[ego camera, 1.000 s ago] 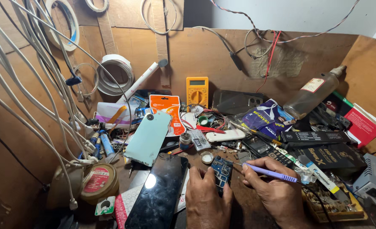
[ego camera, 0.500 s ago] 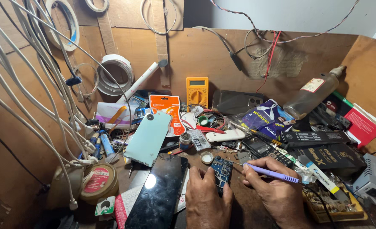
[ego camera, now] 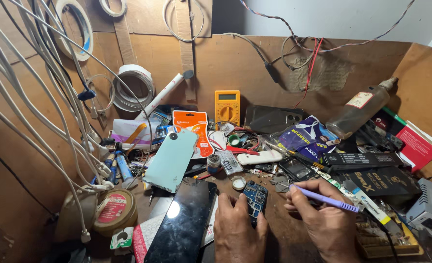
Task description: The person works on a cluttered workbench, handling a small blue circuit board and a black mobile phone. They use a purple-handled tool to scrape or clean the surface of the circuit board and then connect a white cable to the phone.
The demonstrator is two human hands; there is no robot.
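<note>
A: containers?
B: small round white cap [ego camera: 238, 183] on the wooden bench [ego camera: 284, 229], contents unreadable; round brown tin [ego camera: 113, 210] at the left, lid on

A: where's the board?
B: small blue circuit board [ego camera: 256, 196] lies flat on the bench just right of the black glossy phone [ego camera: 184, 224], under the left hand [ego camera: 238, 229] fingertips

A: fingers?
B: left fingers nearly flat, narrow spread, pressing the board's near edge; right hand [ego camera: 323, 221] pinched shut round a thin purple-handled tool [ego camera: 325, 199], tip just right of the board; can't tell if it touches
</note>
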